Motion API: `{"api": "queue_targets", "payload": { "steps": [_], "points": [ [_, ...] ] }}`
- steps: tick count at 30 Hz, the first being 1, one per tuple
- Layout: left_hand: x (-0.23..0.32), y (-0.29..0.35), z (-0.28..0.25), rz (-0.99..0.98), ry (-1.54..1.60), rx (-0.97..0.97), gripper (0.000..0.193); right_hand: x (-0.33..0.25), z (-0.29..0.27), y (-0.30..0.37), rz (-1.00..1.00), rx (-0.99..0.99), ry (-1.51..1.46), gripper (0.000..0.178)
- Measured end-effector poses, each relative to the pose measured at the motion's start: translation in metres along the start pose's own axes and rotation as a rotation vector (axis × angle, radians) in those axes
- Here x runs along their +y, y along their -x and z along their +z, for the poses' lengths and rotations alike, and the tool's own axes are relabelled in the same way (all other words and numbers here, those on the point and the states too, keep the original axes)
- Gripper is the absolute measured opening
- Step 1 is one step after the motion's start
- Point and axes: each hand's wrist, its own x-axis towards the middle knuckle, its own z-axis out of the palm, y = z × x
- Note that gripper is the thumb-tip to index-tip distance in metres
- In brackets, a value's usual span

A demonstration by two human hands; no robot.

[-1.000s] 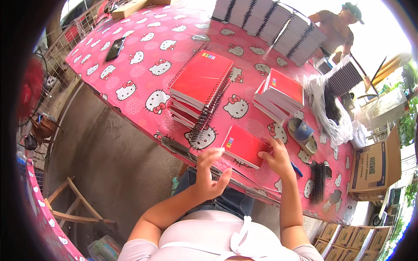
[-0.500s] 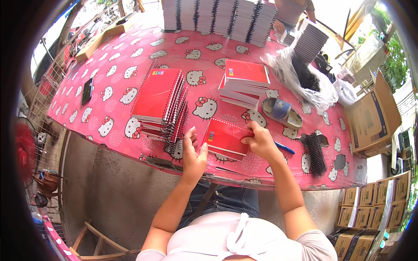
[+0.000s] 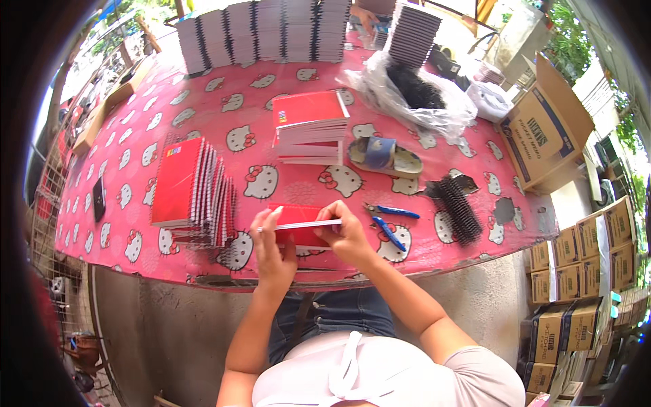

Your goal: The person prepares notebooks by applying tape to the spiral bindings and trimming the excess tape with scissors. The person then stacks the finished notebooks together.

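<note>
Both hands grip a thin red notebook (image 3: 302, 237) above the near edge of the table, tipped up so its white page edge shows as a narrow line. My left hand (image 3: 271, 252) pinches its left end, fingers behind and thumb in front. At the right end, my right hand (image 3: 347, 235) closes on it with thumb and fingers. Right of that hand lie cutting pliers (image 3: 391, 224) with blue handles. A stack of red spiral-bound notebooks (image 3: 182, 183) stands to the left. Farther off sits a stack of red-covered notebooks (image 3: 308, 112) with no coil showing.
A slipper (image 3: 384, 155) and black spiral coils (image 3: 461, 211) lie to the right. Behind them are a plastic bag (image 3: 434, 112) of black coils and an open cardboard box (image 3: 542, 139). Notebook stacks (image 3: 261, 34) line the back, near another person's hand (image 3: 366, 18). A phone (image 3: 99, 199) lies far left.
The notebook has gone from lying face up to tipped on edge, with both hands now gripping it. The view has swung right, and the pliers by my right hand show more fully.
</note>
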Motion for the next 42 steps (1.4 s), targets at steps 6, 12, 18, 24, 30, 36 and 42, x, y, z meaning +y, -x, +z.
{"api": "queue_targets", "payload": {
  "steps": [6, 12, 18, 24, 30, 36, 42],
  "points": [
    [0.012, -0.021, 0.014, 0.098, -0.103, -0.057, 0.023, -0.022, -0.007, 0.004, -0.097, -0.002, 0.367, 0.026],
    [0.02, -0.029, 0.001, 0.051, -0.006, -0.071, 0.017, -0.033, -0.166, 0.02, -0.067, 0.527, 1.029, 0.018],
    [0.025, -0.026, 0.004, -0.021, 0.026, -0.086, 0.021, -0.029, -0.216, 0.04, 0.123, 0.5, 1.289, 0.026],
    [0.027, -0.025, 0.002, 0.054, 0.013, -0.027, 0.019, -0.055, -0.171, 0.03, -0.25, 0.424, 1.26, 0.024],
    [0.024, -0.019, 0.002, -0.027, 0.082, -0.043, 0.026, -0.076, -0.055, 0.033, -0.276, 0.096, 0.654, 0.02],
    [0.026, -0.02, 0.003, 0.04, 0.051, 0.005, 0.025, -0.069, -0.06, 0.02, -0.284, 0.119, 0.671, 0.022],
    [0.026, -0.019, 0.005, 0.043, 0.049, 0.046, 0.024, -0.078, -0.056, 0.017, -0.121, -0.189, 0.499, 0.021]
  ]
}}
